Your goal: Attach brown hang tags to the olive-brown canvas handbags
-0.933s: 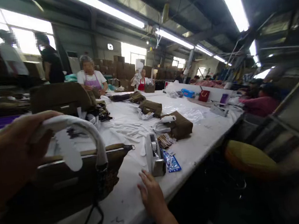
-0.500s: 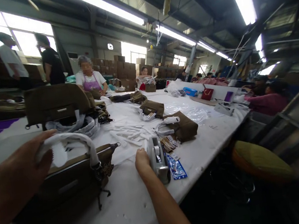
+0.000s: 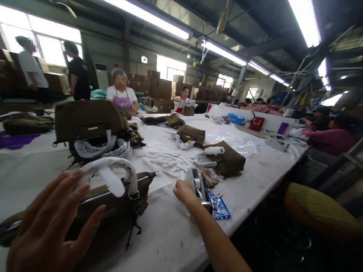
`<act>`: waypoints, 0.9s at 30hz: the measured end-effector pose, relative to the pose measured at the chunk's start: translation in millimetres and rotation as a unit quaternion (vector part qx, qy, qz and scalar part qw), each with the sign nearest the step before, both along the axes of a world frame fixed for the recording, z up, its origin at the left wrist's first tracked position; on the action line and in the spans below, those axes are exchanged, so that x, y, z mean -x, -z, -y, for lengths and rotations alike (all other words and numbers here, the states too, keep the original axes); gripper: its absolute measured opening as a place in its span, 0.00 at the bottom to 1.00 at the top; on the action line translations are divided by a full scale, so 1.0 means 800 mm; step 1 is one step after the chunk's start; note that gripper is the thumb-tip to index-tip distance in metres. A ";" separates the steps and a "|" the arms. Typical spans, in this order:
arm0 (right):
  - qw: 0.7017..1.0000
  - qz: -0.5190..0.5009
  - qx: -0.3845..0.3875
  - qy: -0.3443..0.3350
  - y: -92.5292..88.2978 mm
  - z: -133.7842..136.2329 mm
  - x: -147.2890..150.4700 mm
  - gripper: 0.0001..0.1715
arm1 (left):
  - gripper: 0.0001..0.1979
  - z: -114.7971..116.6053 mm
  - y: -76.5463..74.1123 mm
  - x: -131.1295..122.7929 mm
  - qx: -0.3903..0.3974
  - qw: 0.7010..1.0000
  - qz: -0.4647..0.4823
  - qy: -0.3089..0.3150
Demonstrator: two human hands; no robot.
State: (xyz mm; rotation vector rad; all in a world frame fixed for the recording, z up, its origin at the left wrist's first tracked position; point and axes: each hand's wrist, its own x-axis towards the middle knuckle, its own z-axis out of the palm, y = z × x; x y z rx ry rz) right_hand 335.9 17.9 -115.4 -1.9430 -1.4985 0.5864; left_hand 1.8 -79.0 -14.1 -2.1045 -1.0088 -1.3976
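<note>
My left hand (image 3: 46,232) is open, fingers apart, in front of an olive-brown handbag (image 3: 114,209) lying on the table. The bag's handle (image 3: 129,170) arches up wrapped in white padding, and a white strip with a toothed edge (image 3: 112,182) hangs off it by my fingertips. Whether those fingertips touch the handle, I cannot tell. My right hand (image 3: 184,191) is closed at the left side of a grey tape dispenser (image 3: 202,192); what its fingers hold is hidden. Just right of the dispenser lie a bundle of small tags (image 3: 210,178) and a blue packet (image 3: 220,206).
Another olive bag (image 3: 89,120) stands behind, its handles wrapped. White padding strips (image 3: 164,159) lie mid-table, with smaller bags (image 3: 228,159) to their right. A stool (image 3: 321,211) stands beyond the table's right edge. A person in a purple apron (image 3: 123,99) is across the table.
My left hand has let go of the wrapped handle and spread its fingers. The toothed strip now hangs from the handle. My right hand stays by the tape dispenser; the view has shifted slightly left.
</note>
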 end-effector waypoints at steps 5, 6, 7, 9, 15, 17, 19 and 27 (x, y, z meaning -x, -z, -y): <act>0.991 -0.135 0.000 -0.022 -0.031 0.052 0.000 0.09 | 0.28 0.025 0.024 -0.010 0.110 0.982 0.009 0.151; 0.985 -0.172 -0.012 -0.028 -0.036 0.067 0.005 0.12 | 0.21 0.027 0.035 -0.018 0.206 0.961 0.032 0.181; 0.977 -0.208 -0.024 -0.036 -0.039 0.082 0.013 0.16 | 0.17 0.027 0.046 -0.027 0.317 0.925 0.054 0.203; 0.959 -0.274 -0.037 -0.056 -0.041 0.115 0.033 0.24 | 0.22 0.024 0.072 -0.048 0.524 0.817 0.082 0.228; 0.910 -0.391 0.023 -0.136 -0.005 0.204 0.091 0.24 | 0.38 0.011 0.107 -0.084 0.661 0.669 0.194 0.278; 0.916 -0.366 0.036 -0.162 0.006 0.220 0.099 0.17 | 0.34 0.011 0.101 -0.085 0.653 0.665 0.231 0.279; 0.937 -0.303 0.020 -0.173 0.010 0.227 0.101 0.12 | 0.29 0.013 0.094 -0.084 0.653 0.659 0.244 0.283; 0.940 -0.255 -0.173 -0.144 -0.023 0.197 0.101 0.13 | 0.31 0.031 0.093 -0.098 0.683 0.660 0.169 0.264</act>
